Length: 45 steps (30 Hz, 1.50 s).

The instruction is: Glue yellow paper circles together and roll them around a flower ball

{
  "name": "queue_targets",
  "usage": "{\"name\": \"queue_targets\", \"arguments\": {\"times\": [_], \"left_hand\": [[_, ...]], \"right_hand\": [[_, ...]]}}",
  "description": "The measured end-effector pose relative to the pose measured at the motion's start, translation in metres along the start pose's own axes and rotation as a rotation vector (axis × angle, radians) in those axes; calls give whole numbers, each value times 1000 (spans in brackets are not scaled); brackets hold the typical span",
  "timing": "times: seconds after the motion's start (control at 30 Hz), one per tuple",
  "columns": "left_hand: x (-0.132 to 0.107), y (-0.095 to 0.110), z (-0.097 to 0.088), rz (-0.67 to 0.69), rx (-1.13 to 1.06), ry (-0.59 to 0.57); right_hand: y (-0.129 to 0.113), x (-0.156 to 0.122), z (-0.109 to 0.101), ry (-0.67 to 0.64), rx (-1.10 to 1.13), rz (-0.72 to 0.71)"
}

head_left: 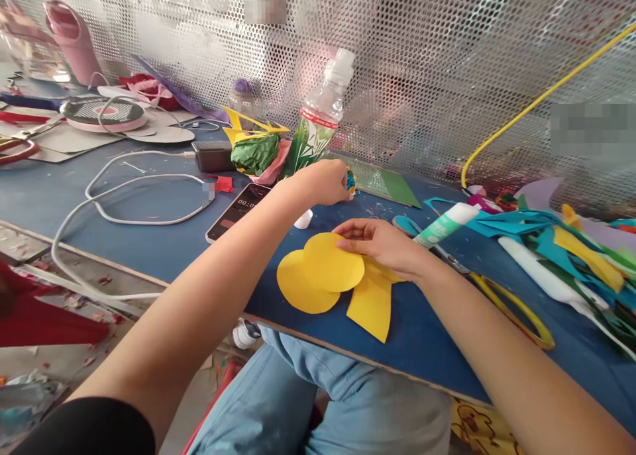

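My right hand (381, 242) rests flat on yellow paper circles (318, 276) that overlap on the blue table (149, 233), with a yellow paper scrap (371, 304) beneath them. My left hand (325, 181) reaches further back, its fingers closed around a small multicoloured object (351, 181) next to a plastic bottle (318, 120). What the small object is cannot be made out. A glue stick (444, 223) lies just right of my right hand.
A phone (237, 210) and a white cable (124, 203) lie to the left. Yellow-handled scissors (511, 306) and a heap of teal, yellow and green paper strips (566, 250) fill the right. A perforated metal screen (422, 64) backs the table. A ribbon spool (104, 112) sits far left.
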<state>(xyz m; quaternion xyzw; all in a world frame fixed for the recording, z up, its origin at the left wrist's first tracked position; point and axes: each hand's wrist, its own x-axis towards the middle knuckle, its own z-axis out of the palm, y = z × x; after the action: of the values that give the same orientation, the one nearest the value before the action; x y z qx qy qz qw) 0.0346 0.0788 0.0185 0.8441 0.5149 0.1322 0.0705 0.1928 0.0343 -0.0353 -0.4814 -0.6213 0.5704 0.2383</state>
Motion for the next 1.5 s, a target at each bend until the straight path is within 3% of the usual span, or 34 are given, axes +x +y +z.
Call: {"name": "queue_targets", "arguments": {"times": [0.37, 0.53, 0.67, 0.73, 0.83, 0.93, 1.03, 1.17, 1.5], "left_hand": [[-3, 2, 1, 7, 46, -61], [-2, 2, 3, -12, 45, -103], [-5, 9, -7, 13, 31, -45], [-25, 23, -16, 66, 16, -22], [-82, 47, -17, 113, 72, -26], [-144, 57, 7, 164, 139, 19], [-184, 49, 40, 117, 116, 126], [-200, 41, 66, 75, 26, 286], [-196, 46, 69, 3, 40, 376]], "right_hand": [[3, 0, 2, -47, -186, -73], [3, -6, 4, -3, -522, -169], [3, -9, 6, -6, -647, -217], [3, -9, 6, -7, -675, -228], [2, -11, 6, -2, -723, -258], [2, -13, 6, -31, -739, -292], [2, -16, 6, -69, -759, -318], [3, -17, 7, -101, -756, -318], [9, -15, 4, -156, -674, -274]]}}
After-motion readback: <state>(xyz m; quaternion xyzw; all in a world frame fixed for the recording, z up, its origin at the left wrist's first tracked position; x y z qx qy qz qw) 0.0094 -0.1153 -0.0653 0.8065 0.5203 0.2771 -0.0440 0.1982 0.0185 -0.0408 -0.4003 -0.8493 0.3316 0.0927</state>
